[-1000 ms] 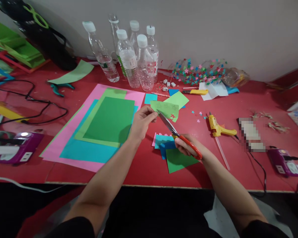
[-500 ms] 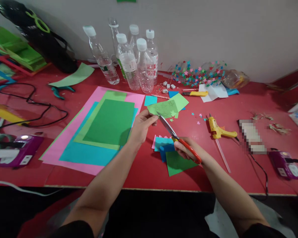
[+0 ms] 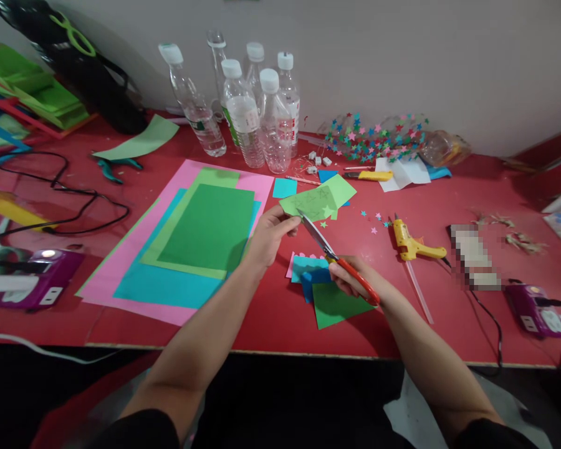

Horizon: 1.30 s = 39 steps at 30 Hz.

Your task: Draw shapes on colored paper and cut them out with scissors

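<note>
My left hand point(image 3: 272, 232) pinches the near left end of a light green paper piece point(image 3: 308, 201) that has star outlines drawn on it. In my right hand point(image 3: 350, 274) is a pair of scissors point(image 3: 318, 238) with red handles. Its blade tips lie at the paper's near edge, close to my left fingers; whether they touch it I cannot tell. Below the scissors lie a dark green sheet point(image 3: 339, 305) and smaller blue and pink pieces. Small cut stars point(image 3: 374, 230) are scattered to the right of the paper.
Stacked coloured sheets point(image 3: 206, 231) lie left of my hands. Several plastic bottles point(image 3: 243, 118) stand behind. A star-covered bottle point(image 3: 376, 137) lies by the wall. A yellow utility knife point(image 3: 374, 176), yellow glue gun point(image 3: 409, 243), blurred phone-like rectangle point(image 3: 474, 255) and purple power strip point(image 3: 540, 312) are rightward.
The camera view has shifted slightly. The scissors and the green paper keep nearly the same position, both still held.
</note>
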Available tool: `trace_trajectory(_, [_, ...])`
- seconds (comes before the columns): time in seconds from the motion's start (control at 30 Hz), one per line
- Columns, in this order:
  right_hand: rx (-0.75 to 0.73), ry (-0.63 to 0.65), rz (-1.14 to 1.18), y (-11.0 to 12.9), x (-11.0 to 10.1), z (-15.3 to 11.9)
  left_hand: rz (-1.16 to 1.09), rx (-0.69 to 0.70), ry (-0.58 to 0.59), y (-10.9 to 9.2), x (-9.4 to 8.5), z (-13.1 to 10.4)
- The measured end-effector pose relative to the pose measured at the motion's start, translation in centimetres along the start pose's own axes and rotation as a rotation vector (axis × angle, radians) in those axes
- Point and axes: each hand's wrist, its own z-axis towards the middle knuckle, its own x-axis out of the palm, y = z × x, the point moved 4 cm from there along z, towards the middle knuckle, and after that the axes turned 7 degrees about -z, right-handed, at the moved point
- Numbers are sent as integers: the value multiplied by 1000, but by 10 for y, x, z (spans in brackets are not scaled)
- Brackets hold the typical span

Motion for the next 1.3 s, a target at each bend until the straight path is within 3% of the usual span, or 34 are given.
trace_trajectory(1.3, [15, -94, -7, 2, 7, 3, -14, -7, -2, 2, 2, -2])
